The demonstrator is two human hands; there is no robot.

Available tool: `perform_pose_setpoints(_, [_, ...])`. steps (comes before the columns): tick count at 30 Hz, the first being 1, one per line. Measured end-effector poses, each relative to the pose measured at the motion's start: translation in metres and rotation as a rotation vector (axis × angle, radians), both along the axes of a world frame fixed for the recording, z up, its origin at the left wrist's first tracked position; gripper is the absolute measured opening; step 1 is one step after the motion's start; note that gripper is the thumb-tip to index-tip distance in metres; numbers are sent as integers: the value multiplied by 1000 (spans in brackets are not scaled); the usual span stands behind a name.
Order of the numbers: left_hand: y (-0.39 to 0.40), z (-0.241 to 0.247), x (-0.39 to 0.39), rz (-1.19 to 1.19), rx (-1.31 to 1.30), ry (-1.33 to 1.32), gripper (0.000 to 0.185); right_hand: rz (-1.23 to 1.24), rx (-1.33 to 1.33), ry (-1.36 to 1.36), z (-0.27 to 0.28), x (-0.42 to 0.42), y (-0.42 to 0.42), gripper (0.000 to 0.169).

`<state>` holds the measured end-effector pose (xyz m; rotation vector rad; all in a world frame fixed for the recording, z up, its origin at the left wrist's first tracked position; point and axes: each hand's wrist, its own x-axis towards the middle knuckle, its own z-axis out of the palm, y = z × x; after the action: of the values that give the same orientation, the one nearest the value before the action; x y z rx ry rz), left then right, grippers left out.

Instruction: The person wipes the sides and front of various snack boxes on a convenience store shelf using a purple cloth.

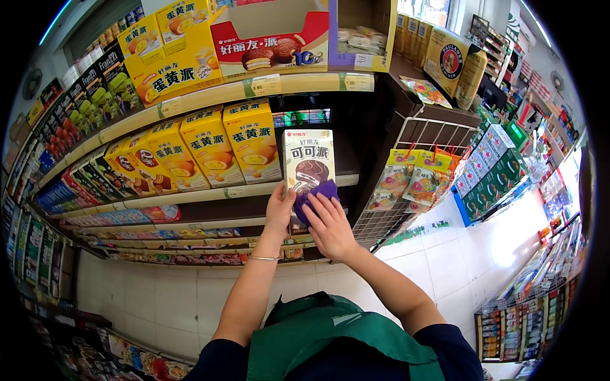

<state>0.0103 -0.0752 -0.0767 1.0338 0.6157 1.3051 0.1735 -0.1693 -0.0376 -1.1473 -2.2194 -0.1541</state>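
A white and brown carton of chocolate pies is held upright in front of the shelf, its printed front towards me. My left hand grips the carton by its lower left side, thumb on the front. With my right hand I press a folded purple cloth against the lower right of the carton's front. The cloth and fingers hide that part of the print. Just left of the carton stands a row of yellow egg-yolk pie boxes on the same shelf level.
Above, the upper shelf carries a red display box and a yellow one. A white wire rack with hanging candy bags borders the shelf's right end. Beer cartons stand beyond it. Pale tiled floor lies below.
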Motion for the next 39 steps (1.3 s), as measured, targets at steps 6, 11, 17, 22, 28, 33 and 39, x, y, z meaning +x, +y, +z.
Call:
perform_pose_setpoints(6, [-5, 1, 5, -77, -35, -103, 78, -72, 51, 72, 25, 5, 23, 55])
perform_pose_setpoints(11, [-14, 1, 10, -133, -54, -139, 73, -92, 152, 281, 56, 17, 74, 50])
perform_pose_setpoints(17, [-29, 15, 15, -232, -194, -245, 67, 289, -174, 1004, 62, 31, 103, 48])
perform_pose_setpoints(22, [-34, 33, 12, -260, -200, -419, 67, 398, -203, 872, 52, 20, 76, 53])
perform_pose_setpoints(28, [-25, 30, 7, -274, -220, -499, 65, 343, -207, 719, 31, 14, 10, 54])
perform_pose_setpoints(33, [-27, 29, 12, -301, -232, -501, 59, 334, -202, 607, 34, 24, -5, 53])
perform_pose_setpoints(39, [-32, 15, 15, -324, -292, -362, 52, 274, -145, 736, 54, 33, 40, 55])
